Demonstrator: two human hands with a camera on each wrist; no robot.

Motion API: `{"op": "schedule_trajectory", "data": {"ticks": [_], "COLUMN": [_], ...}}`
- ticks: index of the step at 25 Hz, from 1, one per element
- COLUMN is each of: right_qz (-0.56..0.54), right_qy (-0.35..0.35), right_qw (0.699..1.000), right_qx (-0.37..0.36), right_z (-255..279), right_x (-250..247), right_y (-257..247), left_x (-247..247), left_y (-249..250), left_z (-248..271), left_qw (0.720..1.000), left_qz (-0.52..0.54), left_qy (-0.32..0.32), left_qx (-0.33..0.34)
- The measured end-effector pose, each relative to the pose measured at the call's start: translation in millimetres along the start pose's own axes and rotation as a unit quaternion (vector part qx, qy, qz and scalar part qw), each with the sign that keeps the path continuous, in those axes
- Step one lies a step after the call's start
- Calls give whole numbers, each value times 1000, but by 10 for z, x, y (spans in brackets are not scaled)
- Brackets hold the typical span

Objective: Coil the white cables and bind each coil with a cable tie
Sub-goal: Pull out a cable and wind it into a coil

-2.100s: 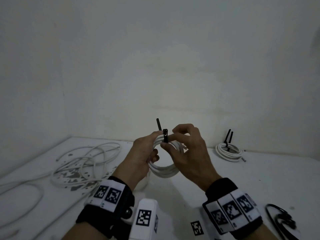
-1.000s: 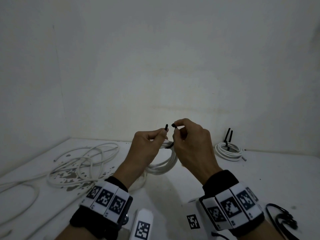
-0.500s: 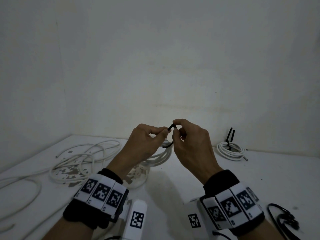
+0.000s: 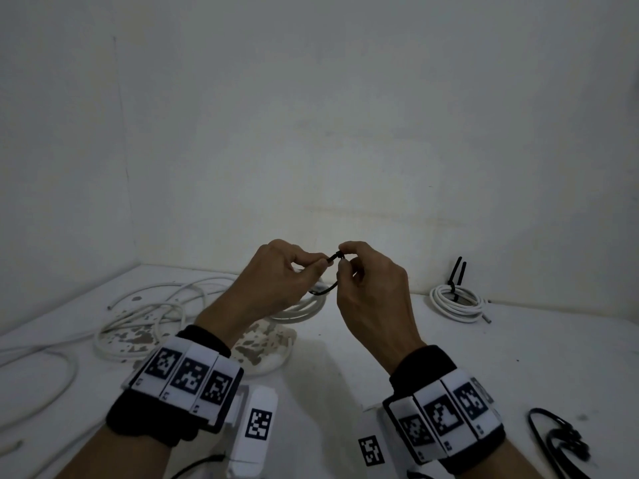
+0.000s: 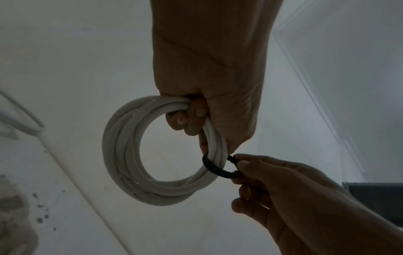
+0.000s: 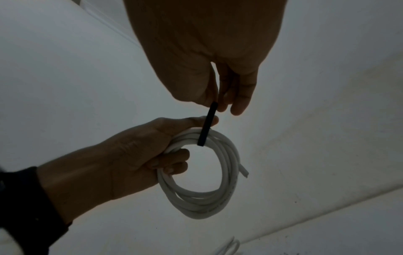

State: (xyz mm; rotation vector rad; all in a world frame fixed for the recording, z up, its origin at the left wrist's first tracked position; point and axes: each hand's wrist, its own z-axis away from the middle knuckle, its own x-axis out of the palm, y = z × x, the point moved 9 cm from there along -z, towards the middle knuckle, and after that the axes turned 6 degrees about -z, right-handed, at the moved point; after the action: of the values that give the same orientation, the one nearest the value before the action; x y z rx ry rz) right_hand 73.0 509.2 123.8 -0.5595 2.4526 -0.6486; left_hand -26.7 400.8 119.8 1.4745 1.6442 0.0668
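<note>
My left hand point(image 4: 276, 281) grips a white cable coil point(image 5: 130, 155) that hangs below it above the table; its curled fingers point(image 5: 185, 119) pass through the ring. A black cable tie point(image 5: 216, 170) loops around the coil's strands. My right hand point(image 4: 366, 288) pinches the tie's end point(image 4: 337, 254) between thumb and forefinger, right beside the left thumb and forefinger. In the right wrist view the black cable tie point(image 6: 207, 126) runs straight down from my fingertips to the white cable coil point(image 6: 200, 172), whose cut end point(image 6: 244, 171) sticks out.
A bound coil point(image 4: 456, 302) with black tie tails upright lies at the back right. Loose white cables point(image 4: 148, 312) sprawl over the stained left part of the table point(image 4: 345, 368). Several spare black ties point(image 4: 560, 440) lie at the front right.
Both hands rose slightly with the coil. The tie's two ends, apart a second ago, have come together between the fingertips of both hands.
</note>
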Motion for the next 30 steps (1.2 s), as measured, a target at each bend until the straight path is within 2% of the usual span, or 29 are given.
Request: {"op": "schedule_trajectory", "data": {"ticks": [5,9,13,18,25,26,28,30], "right_qz": [-33,-19,-1,-31,-9,-32,-148,-309], "right_qy": [36,5,-39,14,-49,-61,-76,-90], "right_qw": [998,999,999,998,998,996,979,924], "right_qx": [26,30,1,53,40,51,121,208], "right_z": [17,37,26,74,45,41,34,48], "right_x": [-9,47,57,62,126,128,117,133], "right_y": [58,72,11,98,75,105,233,337], "left_x": [26,26,-5,71,16,33,53,36], "left_y": [12,-5,-73,-14,-74,-63,-22,29], "left_z": [-3,21,-3,26,10,13,19,11], "left_qw": [1000,1000,999,999,998,997,997,998], "left_qz": [22,6,-27,-8,-55,-64,-66,-48], "left_qy": [-7,-26,-27,-45,-33,-37,-42,-34], "left_qx": [-8,-7,-13,-8,-3,3,11,15]}}
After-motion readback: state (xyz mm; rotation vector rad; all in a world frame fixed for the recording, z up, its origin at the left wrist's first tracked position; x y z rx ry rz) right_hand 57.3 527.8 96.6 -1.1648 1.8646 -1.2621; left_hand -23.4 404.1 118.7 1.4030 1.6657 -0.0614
